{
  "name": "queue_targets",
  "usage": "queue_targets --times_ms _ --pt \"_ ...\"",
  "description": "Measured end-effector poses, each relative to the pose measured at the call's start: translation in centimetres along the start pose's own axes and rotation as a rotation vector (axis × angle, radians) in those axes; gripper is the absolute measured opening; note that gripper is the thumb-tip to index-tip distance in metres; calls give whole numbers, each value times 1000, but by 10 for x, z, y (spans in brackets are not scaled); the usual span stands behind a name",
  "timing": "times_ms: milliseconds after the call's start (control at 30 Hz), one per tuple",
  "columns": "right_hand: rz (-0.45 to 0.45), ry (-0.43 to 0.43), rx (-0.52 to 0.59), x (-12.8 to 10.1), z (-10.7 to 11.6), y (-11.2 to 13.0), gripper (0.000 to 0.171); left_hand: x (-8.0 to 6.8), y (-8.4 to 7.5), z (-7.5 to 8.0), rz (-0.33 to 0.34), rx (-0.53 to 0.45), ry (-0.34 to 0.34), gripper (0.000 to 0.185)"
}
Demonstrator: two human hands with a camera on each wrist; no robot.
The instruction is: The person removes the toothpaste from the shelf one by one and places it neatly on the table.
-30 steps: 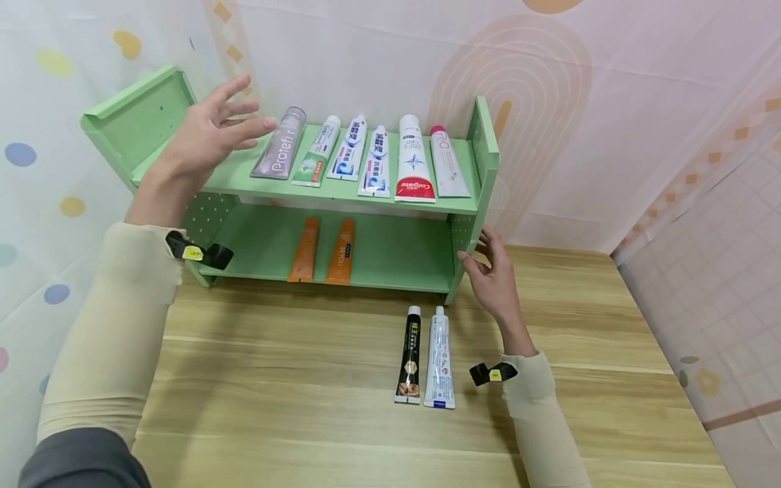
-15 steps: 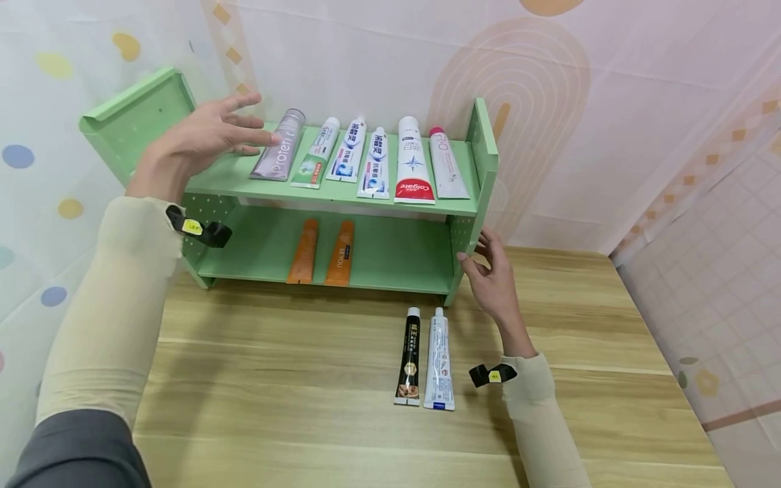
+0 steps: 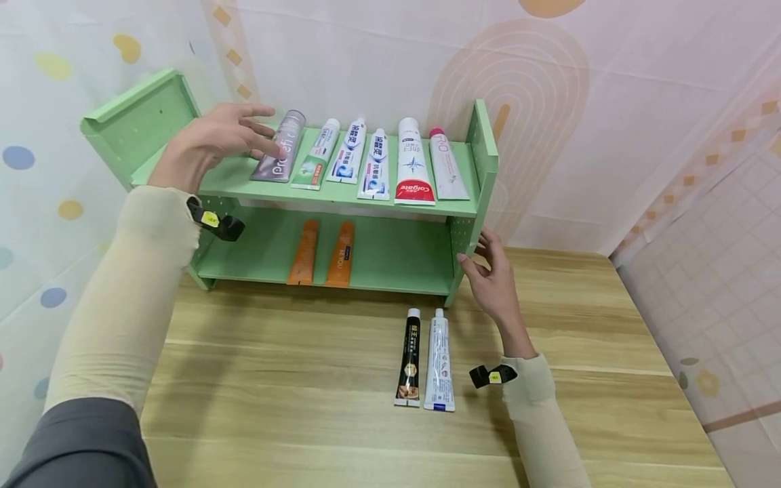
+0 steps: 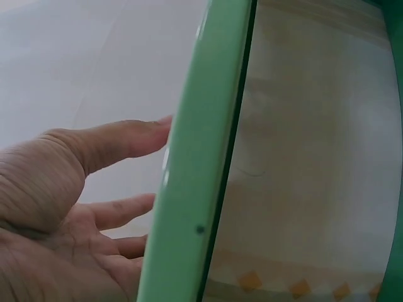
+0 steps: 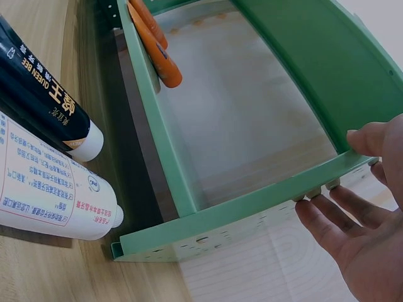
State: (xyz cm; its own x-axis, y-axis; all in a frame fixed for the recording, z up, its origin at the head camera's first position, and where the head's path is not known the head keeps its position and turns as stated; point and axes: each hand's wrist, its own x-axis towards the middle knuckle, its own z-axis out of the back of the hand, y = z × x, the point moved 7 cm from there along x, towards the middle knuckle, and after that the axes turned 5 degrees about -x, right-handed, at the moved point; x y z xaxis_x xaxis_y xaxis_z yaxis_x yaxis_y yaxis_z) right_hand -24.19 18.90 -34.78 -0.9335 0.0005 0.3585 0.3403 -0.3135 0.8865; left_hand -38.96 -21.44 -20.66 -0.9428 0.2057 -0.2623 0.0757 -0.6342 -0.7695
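My left hand reaches over the left end of the upper shelf, its spread fingers overlapping the grey-purple toothpaste tube in the head view. In the left wrist view, the green shelf edge hides the fingertips. My right hand grips the right side panel of the green rack, thumb on one face and fingers against the other. Right of the purple tube lie several others in a row, among them a Colgate tube and a pink-capped tube.
Two orange tubes lie on the lower shelf. In front of the rack, a black toothpaste tube and a white one lie side by side on the wooden table. Patterned cloth hangs behind.
My left hand has lowered and shifted right, its fingers coming over the purple tube. The right hand has stayed on the rack's side panel.
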Motion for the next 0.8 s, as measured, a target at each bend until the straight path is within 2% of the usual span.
queue_targets --times_ms 233,467,600,800 --pt "6 -1 1 0 0 0 60 3 -3 -3 41 1 -5 110" --pt "-22 0 -25 0 1 1 59 5 -10 -3 64 109 -18 98" --pt "-24 1 -26 0 1 1 59 6 -11 -5 71 75 10 90" --pt "-13 -6 -19 6 -1 -21 60 7 -9 -8 88 -54 52 86"
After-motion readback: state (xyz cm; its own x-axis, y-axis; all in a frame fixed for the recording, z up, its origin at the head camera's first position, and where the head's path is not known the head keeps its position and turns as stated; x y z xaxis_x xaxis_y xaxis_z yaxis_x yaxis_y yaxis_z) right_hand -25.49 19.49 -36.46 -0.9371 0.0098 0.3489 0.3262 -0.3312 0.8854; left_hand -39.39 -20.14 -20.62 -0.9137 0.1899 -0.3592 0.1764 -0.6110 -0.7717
